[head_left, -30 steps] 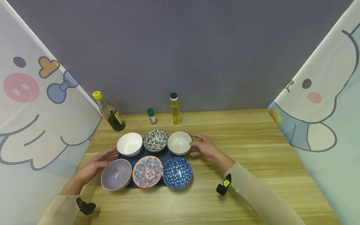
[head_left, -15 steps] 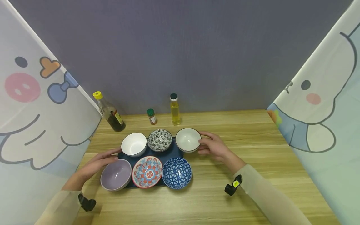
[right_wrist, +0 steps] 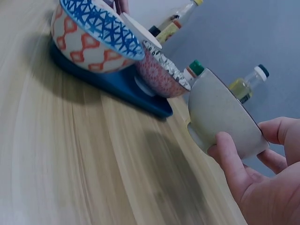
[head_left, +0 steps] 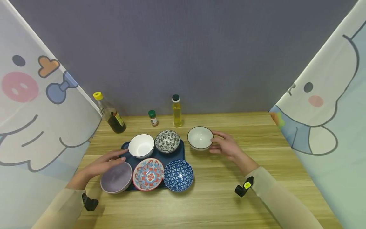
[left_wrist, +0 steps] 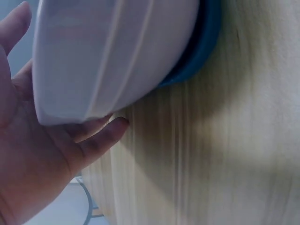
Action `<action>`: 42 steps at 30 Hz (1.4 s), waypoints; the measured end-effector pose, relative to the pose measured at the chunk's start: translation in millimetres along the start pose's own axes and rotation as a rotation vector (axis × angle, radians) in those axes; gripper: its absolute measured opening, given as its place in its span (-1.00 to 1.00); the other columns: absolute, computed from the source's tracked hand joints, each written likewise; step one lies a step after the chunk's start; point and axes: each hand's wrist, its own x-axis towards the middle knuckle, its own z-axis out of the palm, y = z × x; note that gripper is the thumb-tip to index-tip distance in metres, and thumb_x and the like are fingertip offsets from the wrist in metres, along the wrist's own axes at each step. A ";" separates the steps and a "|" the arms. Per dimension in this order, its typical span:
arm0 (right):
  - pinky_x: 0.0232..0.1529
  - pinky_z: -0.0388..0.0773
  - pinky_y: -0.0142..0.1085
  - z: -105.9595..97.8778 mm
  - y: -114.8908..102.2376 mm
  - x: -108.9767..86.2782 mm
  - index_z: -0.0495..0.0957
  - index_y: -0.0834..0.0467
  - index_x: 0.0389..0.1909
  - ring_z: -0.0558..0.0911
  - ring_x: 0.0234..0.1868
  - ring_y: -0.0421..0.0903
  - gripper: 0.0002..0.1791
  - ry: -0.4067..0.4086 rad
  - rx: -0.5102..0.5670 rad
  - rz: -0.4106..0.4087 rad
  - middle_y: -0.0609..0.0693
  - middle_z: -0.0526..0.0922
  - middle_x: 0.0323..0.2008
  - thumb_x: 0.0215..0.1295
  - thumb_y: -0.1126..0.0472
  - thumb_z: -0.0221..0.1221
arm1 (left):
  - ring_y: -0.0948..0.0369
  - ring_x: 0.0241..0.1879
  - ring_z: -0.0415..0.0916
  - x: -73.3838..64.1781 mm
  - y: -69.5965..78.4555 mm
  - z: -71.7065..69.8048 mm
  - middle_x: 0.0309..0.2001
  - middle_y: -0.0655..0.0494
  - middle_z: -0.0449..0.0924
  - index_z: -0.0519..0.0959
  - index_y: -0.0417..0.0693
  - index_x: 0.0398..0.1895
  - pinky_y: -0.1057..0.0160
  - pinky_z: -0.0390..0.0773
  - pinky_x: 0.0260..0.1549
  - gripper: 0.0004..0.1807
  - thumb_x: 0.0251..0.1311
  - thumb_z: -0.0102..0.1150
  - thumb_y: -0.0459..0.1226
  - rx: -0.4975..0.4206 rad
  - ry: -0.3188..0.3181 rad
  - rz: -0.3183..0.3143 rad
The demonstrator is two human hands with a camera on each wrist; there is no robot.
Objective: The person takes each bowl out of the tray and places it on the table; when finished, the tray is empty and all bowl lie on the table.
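In the head view, my right hand (head_left: 227,146) grips the right side of an off-white bowl (head_left: 200,138) with a dark rim. The right wrist view shows this bowl (right_wrist: 220,115) tilted and clear of the table, its shadow below. My left hand (head_left: 104,162) has its fingers extended at the left side of a white bowl (head_left: 141,146), above a purple bowl (head_left: 116,178). That white bowl stands beside a black-and-white floral bowl (head_left: 167,141) in the back row on a navy tray (head_left: 181,155). A red-and-blue floral bowl (head_left: 148,174) and a blue triangle-patterned bowl (head_left: 178,175) complete the front row.
Along the back stand a dark sauce bottle (head_left: 114,119) with a yellow cap, a small green-capped spice jar (head_left: 153,119) and a yellow oil bottle (head_left: 177,113). A grey panel (head_left: 183,57) rises behind the wooden table (head_left: 257,152); printed cartoon panels flank it.
The right hand has carried the off-white bowl rightward off the tray. The white and black-and-white bowls have slid right along the tray, with the left hand following. The front bowls have stayed put.
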 end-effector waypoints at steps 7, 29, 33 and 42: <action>-0.13 0.74 -0.20 -17.2 11.2 1.8 0.17 0.21 0.58 0.76 -0.24 -0.02 -0.29 0.043 -0.025 0.014 0.30 0.55 0.04 0.45 0.32 0.14 | -0.51 0.46 0.02 3.7 3.5 -0.5 0.54 -0.48 0.01 0.28 -0.10 0.56 -0.53 0.23 0.22 -0.35 0.54 0.02 -0.01 0.026 -0.009 -0.014; -0.09 0.73 -0.19 -46.4 27.4 1.6 0.13 0.17 0.60 0.74 -0.30 -0.10 -0.30 0.078 -0.004 0.049 0.21 0.54 -0.07 0.50 0.32 0.10 | 0.33 -0.05 0.66 11.2 -49.1 -3.8 0.31 -0.48 0.43 0.25 -0.51 0.45 0.34 0.65 -0.12 -0.35 0.46 0.15 -0.28 -0.339 0.127 -0.168; -0.07 0.73 -0.16 -50.7 28.1 0.9 0.08 0.19 0.61 0.75 -0.27 -0.08 -0.28 0.054 0.005 0.041 0.22 0.54 -0.06 0.52 0.31 0.10 | 0.47 -0.09 0.59 15.8 -52.0 -0.6 0.29 -0.42 0.49 0.40 -0.48 0.36 0.41 0.61 -0.14 -0.38 0.38 0.27 -0.23 -0.259 0.169 -0.172; 0.06 0.67 0.03 -59.8 29.8 -0.7 -0.03 0.22 0.63 0.76 -0.06 -0.02 -0.24 -0.047 0.002 0.008 0.20 0.64 0.07 0.56 0.26 0.10 | 0.07 0.09 0.61 17.3 -58.0 1.7 0.10 -0.35 0.65 0.50 -0.44 0.29 0.44 0.58 -0.16 -0.45 0.29 0.34 -0.33 -0.166 0.197 -0.103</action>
